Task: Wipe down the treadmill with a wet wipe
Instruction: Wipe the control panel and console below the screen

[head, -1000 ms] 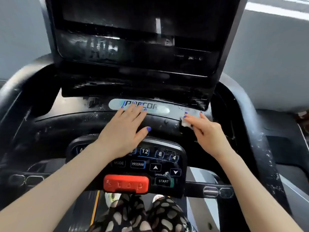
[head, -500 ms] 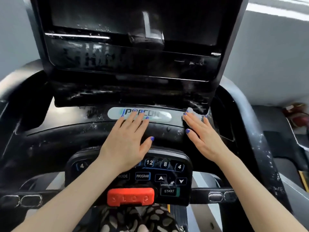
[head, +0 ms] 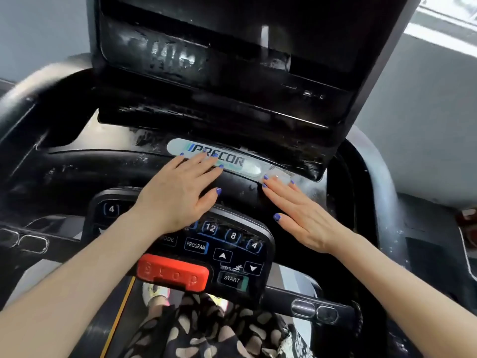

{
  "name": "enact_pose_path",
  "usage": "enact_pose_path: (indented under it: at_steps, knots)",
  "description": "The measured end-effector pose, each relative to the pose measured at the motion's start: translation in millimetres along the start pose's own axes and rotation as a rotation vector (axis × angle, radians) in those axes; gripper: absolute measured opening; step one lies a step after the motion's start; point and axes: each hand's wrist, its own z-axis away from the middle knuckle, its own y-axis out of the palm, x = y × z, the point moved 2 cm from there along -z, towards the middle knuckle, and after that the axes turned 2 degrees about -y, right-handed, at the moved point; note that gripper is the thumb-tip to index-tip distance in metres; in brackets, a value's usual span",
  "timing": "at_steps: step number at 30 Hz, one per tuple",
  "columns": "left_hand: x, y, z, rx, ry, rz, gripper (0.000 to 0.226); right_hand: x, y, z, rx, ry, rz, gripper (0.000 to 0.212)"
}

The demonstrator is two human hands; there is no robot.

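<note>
Fingers of right hand (head: 304, 215) (flat) press wipe (head: 280, 175).

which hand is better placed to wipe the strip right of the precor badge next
Right. The right hand already presses the wet wipe flat under its straight fingertips, just right of the Precor badge. The left hand lies flat on the console with its fingertips on the badge and has no wipe.

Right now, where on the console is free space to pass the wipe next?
Free: the black shelf left of the logo plate, below the screen. Crowded: the centre, where the left hand lies, and the right end, where the right hand presses the wet wipe.
</note>
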Motion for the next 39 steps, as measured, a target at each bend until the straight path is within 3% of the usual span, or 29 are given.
enact_pose_path:
  at_steps: [4,12,23,28,34,39]
  knots:
    - [8,-2,10,-0.041,-0.101,-0.011,0.063,-9,-21,3,-0.017,0.013,-0.109,0.060]
    - [9,-2,13,-0.089,-0.124,-0.023,0.059,-29,-24,-4,0.112,-0.118,0.092,0.057]
    - [9,0,15,-0.172,-0.101,-0.043,0.055,-42,-41,-20,0.337,-0.512,0.418,0.070]
    - [9,2,14,-0.191,-0.098,-0.046,0.055,-22,-37,-62,0.358,-0.581,0.431,0.071]
    - [10,4,14,-0.182,-0.105,-0.037,0.055,-43,-55,-39,0.402,-0.658,0.582,0.064]
    - [10,2,15,-0.181,-0.105,-0.044,0.055,-10,-28,-67,0.342,-0.776,0.578,0.057]
